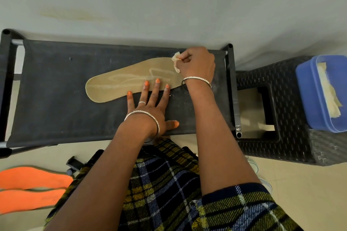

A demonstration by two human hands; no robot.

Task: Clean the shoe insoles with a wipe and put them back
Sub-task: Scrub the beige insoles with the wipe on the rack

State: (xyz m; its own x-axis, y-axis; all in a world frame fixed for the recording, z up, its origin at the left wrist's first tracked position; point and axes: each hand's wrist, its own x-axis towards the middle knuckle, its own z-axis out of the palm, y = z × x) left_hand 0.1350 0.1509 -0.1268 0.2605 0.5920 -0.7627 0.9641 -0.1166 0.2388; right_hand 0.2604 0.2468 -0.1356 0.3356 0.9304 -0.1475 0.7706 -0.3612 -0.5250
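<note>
A tan insole [120, 82] lies flat on the dark fabric shelf of a shoe rack [56, 103], its heel end to the right. My left hand [150, 107] is spread open, its fingertips pressing the insole's near edge. My right hand [197, 63] grips a small crumpled beige wipe [176, 60] against the insole's heel end. Two orange insoles [32, 187] lie on the floor at the lower left.
A black woven stool [281, 110] stands right of the rack. On it sits a blue plastic box [323, 92] with pale wipes sticking out. A wall rises just behind the rack. Beige floor tiles show at the lower right.
</note>
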